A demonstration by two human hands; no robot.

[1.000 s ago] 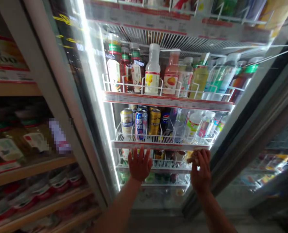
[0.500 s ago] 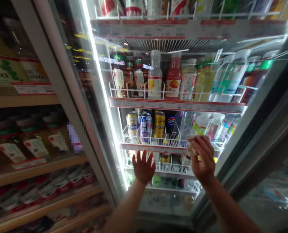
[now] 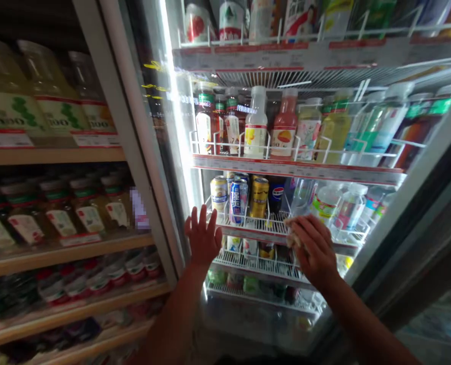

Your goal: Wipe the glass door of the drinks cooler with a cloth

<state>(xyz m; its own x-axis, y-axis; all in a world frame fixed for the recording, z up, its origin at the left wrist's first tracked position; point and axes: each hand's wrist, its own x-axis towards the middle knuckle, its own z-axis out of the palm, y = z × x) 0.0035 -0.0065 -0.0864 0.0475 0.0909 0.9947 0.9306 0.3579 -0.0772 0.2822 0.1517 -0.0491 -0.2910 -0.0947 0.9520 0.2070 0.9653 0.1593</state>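
My left hand [image 3: 203, 241] is raised with its fingers spread and holds nothing. It is in front of the lit left edge of a drinks fridge, left of the cans; whether it touches the glass I cannot tell. A crumpled pale cloth [image 3: 293, 234] is bunched under the fingers of my right hand [image 3: 318, 251], in front of the lower shelves. Reflections lie across the glass door [image 3: 152, 101]. Behind it, a blue can [image 3: 238, 200], a gold can [image 3: 259, 197] and a dark Pepsi bottle [image 3: 277, 192] stand on a wire shelf.
Juice bottles [image 3: 255, 124] fill the fridge shelf above. To the left, wooden shelves [image 3: 73, 251] carry rows of bottles with green-ringed caps [image 3: 90, 210]. A grey frame post [image 3: 122, 101] separates them from the fridge. A dark door frame [image 3: 411, 197] slants down the right side.
My left hand has moved left, from below the cans towards the fridge's left edge. My right hand with the cloth has shifted slightly left and down. The view has turned a little left.
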